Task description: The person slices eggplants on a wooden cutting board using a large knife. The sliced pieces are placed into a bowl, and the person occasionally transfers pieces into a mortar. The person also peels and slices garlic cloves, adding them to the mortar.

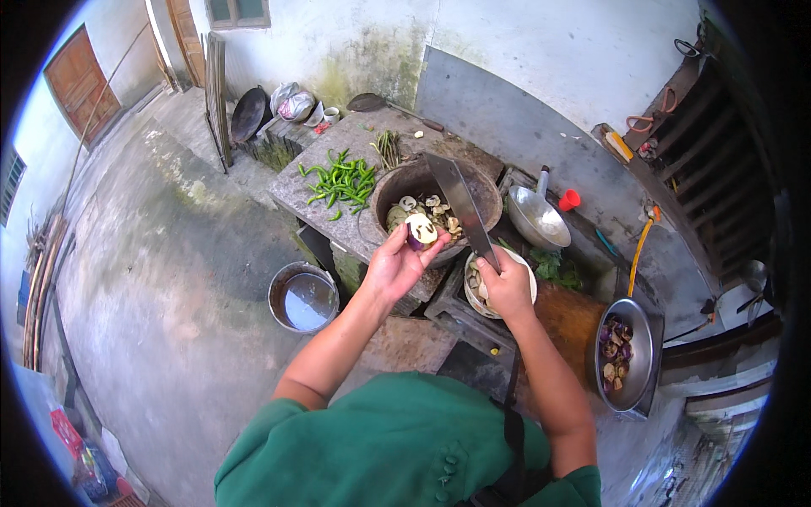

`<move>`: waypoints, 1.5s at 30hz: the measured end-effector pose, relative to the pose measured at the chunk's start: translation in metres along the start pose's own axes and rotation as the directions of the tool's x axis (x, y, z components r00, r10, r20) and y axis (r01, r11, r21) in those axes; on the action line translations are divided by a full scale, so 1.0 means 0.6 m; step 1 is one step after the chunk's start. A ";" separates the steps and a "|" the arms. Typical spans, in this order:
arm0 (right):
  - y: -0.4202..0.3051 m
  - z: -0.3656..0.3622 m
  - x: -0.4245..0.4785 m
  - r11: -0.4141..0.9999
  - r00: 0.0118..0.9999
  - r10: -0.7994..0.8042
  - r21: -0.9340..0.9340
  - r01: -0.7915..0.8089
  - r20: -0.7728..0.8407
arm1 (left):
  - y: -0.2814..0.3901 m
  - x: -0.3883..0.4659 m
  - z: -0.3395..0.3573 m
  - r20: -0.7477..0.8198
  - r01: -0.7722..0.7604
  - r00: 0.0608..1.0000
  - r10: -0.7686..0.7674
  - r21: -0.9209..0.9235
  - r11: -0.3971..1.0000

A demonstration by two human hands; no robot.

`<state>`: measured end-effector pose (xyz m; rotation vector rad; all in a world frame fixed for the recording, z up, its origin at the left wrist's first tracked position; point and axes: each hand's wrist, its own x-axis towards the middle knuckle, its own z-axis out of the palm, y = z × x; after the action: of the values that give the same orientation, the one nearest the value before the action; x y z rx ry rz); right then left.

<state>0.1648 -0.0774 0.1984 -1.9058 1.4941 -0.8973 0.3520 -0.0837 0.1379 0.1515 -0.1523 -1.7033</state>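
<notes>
My left hand (393,271) holds a piece of purple eggplant (421,229), its pale cut face turned up and marked with dark spots. In my right hand (512,286) is the handle of a broad cleaver (466,206), the blade slanting up and away to the left. Both the eggplant and the blade are above a wide brown tub (483,180) with pale cut pieces and scraps (437,203) inside. Below my right hand, partly hidden by it, stands a light-coloured bowl (532,269) with pale cut pieces in it.
Green chili peppers (342,180) lie on the stone slab (294,193), left of the tub. A bucket of liquid (274,301) stands on the floor. To the right are a large metal ladle (538,218), a red cup (569,200) and a steel basin (645,367) with eggplant pieces (614,348).
</notes>
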 end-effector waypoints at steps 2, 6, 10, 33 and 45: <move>0.001 -0.002 -0.007 1.000 1.000 -0.013 0.009 0.013 -0.015 | 0.000 -0.005 0.001 0.091 -0.002 0.996 -0.007 0.091 0.996; 0.021 -0.018 -0.025 0.990 0.998 0.067 0.125 -0.065 -0.012 | -0.017 -0.003 -0.009 0.057 0.129 0.989 -0.137 0.128 0.983; 0.047 -0.064 -0.076 0.836 0.940 0.330 0.435 -0.335 0.090 | -0.080 0.000 0.008 0.153 0.282 0.939 -0.308 0.168 0.945; 0.321 -0.332 -0.586 0.680 0.676 0.724 0.304 -0.667 -0.138 | -0.621 -0.073 -0.036 -0.357 0.747 0.644 -0.677 0.484 0.456; 0.405 -0.315 -0.547 0.875 0.873 0.477 -0.032 -0.482 -0.107 | -0.703 -0.063 -0.070 -0.298 0.264 0.927 -0.226 0.949 -0.170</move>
<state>-0.1819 0.1822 0.0763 -1.4318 1.9526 -0.7231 -0.0454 0.0107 0.0180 1.5126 -1.5911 -1.5334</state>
